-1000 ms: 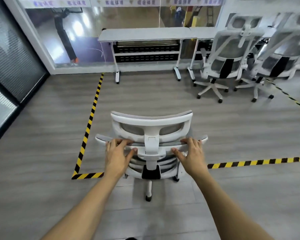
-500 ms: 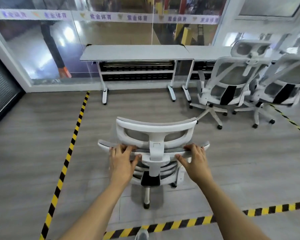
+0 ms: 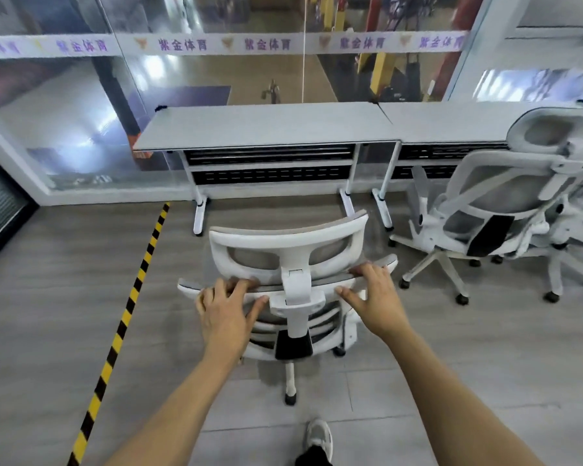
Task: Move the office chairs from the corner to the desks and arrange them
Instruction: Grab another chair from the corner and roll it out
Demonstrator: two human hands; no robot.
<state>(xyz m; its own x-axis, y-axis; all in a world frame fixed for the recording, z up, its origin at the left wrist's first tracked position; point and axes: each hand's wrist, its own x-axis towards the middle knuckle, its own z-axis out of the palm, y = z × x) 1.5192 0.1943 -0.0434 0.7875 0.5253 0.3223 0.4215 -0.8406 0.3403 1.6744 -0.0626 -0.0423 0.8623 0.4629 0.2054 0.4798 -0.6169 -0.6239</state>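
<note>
Left hand [image 3: 226,314] and right hand [image 3: 377,304] grip chair [image 3: 283,237] facing "紫金体育" strip [image 3: 266,44].

Grey plank floor [image 3: 48,314]. Ahead of you a white office chair [image 3: 288,243] stands on casters before a grey desk [image 3: 266,126]; a second desk [image 3: 451,122] and another chair [image 3: 498,163] right, yellow-black tape [image 3: 128,307] left.

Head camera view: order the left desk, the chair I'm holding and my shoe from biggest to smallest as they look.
1. desk and chair: about equal here; the chair is nearer, so unranked.
2. shoe: clearly smallest.
</note>
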